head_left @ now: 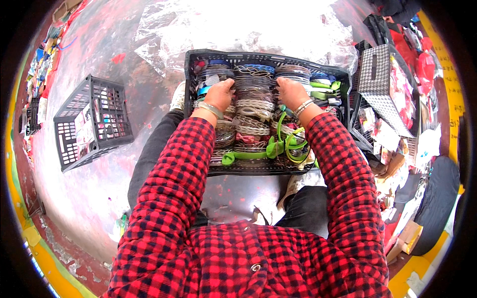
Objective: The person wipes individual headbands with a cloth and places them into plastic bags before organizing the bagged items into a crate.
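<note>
A black plastic crate (pixel 271 56) stands before me, packed with rows of headbands (pixel 252 84) on edge, dark, brown, pale braided and some coloured. My left hand (pixel 218 97) reaches into it, fingers curled at the left side of the middle row. On that row's other side is my right hand (pixel 292 94), thumb and fingers pinched together. Both hands seem to grip headbands, though the fingertips are partly hidden. Bright green bands (pixel 278 147) lie across the front of the rows, below my right hand. More green pieces (pixel 323 90) sit at the crate's right end.
Another black crate (pixel 112 111) with a few packages inside stands on the floor at left. Clear plastic sheeting (pixel 169 30) spreads behind. To the right, a houndstooth-patterned box (pixel 377 74) leans among packaged goods and scraps of cardboard (pixel 406 237). My legs flank the headband crate.
</note>
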Motion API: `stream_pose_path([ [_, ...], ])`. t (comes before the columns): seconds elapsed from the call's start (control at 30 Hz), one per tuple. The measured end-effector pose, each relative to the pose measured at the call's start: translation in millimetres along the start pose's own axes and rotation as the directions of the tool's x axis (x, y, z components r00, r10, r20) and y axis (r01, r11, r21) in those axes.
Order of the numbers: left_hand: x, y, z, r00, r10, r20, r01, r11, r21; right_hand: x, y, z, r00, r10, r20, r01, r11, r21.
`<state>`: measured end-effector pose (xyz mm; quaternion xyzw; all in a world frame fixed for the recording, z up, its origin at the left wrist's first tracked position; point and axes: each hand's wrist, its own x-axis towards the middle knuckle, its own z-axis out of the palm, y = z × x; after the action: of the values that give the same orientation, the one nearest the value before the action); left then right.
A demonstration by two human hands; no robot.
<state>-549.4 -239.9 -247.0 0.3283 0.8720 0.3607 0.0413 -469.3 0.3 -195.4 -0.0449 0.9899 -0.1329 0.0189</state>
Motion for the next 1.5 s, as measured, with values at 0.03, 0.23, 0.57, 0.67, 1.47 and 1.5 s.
stream_pose_path([
  [0.03,4,2,-2,1.0,0.022,-0.004,-0.022,1.0,0.012,2,-2,-8,1.0,0.027,0.008,-0.027,0.999,-0.018],
  [0.23,6,-3,7,0.997,-0.01,0.079,0.0,0.992,0.13,4,15,14,0.999,0.036,-0.003,-0.036,0.999,0.019],
  [0.57,1,-10,23,0.994,0.105,0.009,-0.105,0.972,0.21,7,24,35,0.995,0.094,0.013,-0.095,0.994,0.062],
  [0.67,1,-3,22,0.986,-0.009,0.167,-0.035,0.966,0.256,7,27,37,0.993,0.111,0.032,-0.113,0.991,0.077],
  [1.47,6,6,29,0.948,-0.159,0.276,0.031,0.908,0.418,6,25,55,0.998,0.06,-0.014,-0.06,0.998,-0.024],
  [1.5,3,6,32,0.964,-0.107,0.243,-0.001,0.914,0.406,6,23,52,0.998,0.062,-0.012,-0.062,0.998,-0.028],
])
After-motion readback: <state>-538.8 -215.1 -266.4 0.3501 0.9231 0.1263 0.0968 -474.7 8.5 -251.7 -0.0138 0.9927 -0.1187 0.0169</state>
